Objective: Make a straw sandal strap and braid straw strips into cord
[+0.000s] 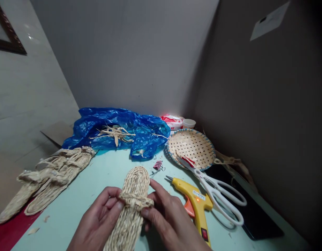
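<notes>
A woven straw sandal sole (133, 188) lies lengthwise on the pale green table (98, 181) in front of me. A twisted straw strap (136, 199) crosses its middle. My left hand (99, 218) pinches the strap's left end against the sole's edge. My right hand (168, 218) presses the strap's right end with thumb and fingers closed on it. Both hands hold the sandal between them.
A yellow glue gun (194, 205) and white-handled scissors (218, 195) lie right of my hands. A round woven basket (191, 148), a blue plastic bag (119, 130) with straw on it, and finished straw sandals (49, 176) at the left surround the work. A dark phone-like slab (255, 216) lies near the right edge.
</notes>
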{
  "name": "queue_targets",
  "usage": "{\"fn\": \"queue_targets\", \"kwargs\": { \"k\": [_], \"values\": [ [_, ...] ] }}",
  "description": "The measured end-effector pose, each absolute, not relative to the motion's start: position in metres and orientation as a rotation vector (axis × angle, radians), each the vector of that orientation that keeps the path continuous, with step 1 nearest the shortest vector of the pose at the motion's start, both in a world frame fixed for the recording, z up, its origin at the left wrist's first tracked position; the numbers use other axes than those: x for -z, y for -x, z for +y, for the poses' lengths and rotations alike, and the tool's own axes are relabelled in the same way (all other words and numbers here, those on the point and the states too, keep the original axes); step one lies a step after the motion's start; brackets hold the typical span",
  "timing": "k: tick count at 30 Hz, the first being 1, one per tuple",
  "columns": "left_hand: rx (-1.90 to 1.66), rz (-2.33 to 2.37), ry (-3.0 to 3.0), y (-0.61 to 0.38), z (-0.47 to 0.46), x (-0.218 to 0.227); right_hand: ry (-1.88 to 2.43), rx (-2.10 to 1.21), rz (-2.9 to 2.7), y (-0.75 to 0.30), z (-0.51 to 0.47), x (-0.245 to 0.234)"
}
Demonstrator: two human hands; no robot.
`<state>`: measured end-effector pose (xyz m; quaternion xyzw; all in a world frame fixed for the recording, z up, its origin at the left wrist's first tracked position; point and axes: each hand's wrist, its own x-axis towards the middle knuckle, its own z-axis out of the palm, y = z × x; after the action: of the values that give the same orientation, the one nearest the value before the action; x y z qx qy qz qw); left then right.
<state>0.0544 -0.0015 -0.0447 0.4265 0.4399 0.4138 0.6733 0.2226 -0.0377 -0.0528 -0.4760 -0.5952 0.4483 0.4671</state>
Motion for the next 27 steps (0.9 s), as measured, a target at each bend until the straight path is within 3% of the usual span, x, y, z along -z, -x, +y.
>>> {"fn": "queue_targets", "kwargs": {
  "k": [7, 13, 27],
  "values": [
    [-1.002, 0.984, -1.004, -0.050, 0.004, 0.051, 1.214, -1.033, -1.456, -0.220, -0.038, 0.051],
    [-0.821, 0.930, -1.106, -0.041, 0.016, 0.056, 1.149, -1.151, -1.306, -0.222, -0.037, 0.056],
    [-0.858, 0.872, -1.056, -0.044, 0.013, 0.051, 1.071, -1.235, -1.248, -0.223, -0.039, 0.057]
  ]
}}
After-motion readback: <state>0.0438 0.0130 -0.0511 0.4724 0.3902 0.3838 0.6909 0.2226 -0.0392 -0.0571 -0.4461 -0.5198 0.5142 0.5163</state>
